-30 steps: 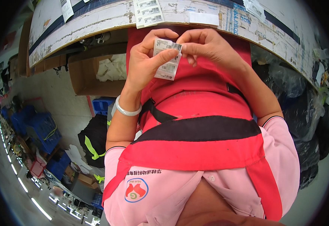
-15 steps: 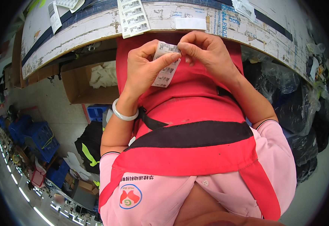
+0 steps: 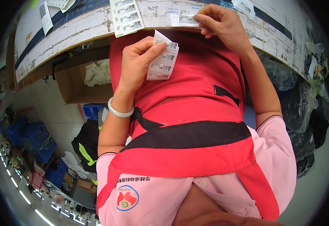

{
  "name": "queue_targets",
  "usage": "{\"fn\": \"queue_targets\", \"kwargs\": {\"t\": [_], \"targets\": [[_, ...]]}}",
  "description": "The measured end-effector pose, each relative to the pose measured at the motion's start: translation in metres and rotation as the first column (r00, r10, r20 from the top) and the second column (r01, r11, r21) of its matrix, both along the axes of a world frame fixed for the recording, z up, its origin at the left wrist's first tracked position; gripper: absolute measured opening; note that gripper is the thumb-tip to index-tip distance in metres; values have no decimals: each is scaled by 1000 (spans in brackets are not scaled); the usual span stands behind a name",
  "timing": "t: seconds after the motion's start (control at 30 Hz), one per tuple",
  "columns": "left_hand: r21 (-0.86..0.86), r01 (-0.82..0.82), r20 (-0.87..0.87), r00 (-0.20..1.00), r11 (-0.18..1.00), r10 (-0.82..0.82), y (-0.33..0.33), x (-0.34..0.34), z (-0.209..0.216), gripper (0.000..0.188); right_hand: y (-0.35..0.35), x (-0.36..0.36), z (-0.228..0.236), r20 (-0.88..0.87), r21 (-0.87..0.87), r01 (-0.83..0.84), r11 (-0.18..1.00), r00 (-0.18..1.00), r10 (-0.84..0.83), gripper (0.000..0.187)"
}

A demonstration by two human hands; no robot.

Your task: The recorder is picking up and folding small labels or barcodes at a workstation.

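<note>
Scuffed white tabletop [image 3: 154, 19], label strip [image 3: 160, 67] in left hand [image 3: 135, 62], single label [image 3: 187, 19] in right hand [image 3: 226, 29], each in a pinch.

An open cardboard box [image 3: 67, 87] holds crumpled whitish material [image 3: 96, 74]; a blue crate [image 3: 40, 143] sits farther left, plastic bags [image 3: 298, 109] at right.

We had a bare lane on the bench [image 3: 157, 17] between the overhanging label sheet [image 3: 127, 17] and the white slip [image 3: 175, 21], so fingertips could've slid through there. Our right hand [image 3: 224, 30] blocked the slip's right end, with a label pile [image 3: 244, 7] just past it. Below the edge, our left hand [image 3: 139, 58] and its label strip [image 3: 162, 62] kinda crowded that lane, but we had open air between both hands. A carton [image 3: 69, 83] boxed in the left, plastic bags [image 3: 302, 103] the right.
</note>
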State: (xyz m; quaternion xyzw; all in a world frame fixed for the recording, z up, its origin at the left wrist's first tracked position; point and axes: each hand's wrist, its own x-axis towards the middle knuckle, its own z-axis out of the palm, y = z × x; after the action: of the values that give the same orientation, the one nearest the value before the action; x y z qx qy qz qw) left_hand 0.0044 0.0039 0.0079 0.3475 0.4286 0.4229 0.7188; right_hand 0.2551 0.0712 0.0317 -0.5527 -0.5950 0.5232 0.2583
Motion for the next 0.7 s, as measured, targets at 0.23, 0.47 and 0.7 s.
{"fn": "queue_targets", "kwargs": {"t": [0.23, 0.47, 0.7], "targets": [[-15, -6, 12, 1000, 1000, 6, 0, -1, 0, 13, 7, -15, 14, -26, -174, 36, 984, 999, -41, 12], [-19, -15, 8, 1000, 1000, 15, -1, 1, 1, 14, 12, -12, 9, -26, -188, 11, 982, 1000, -16, 13], [-18, -3, 20, 1000, 1000, 4, -2, 0, -1, 14, 17, -10, 10, -26, -202, -27, 979, 999, 22, 13]]}}
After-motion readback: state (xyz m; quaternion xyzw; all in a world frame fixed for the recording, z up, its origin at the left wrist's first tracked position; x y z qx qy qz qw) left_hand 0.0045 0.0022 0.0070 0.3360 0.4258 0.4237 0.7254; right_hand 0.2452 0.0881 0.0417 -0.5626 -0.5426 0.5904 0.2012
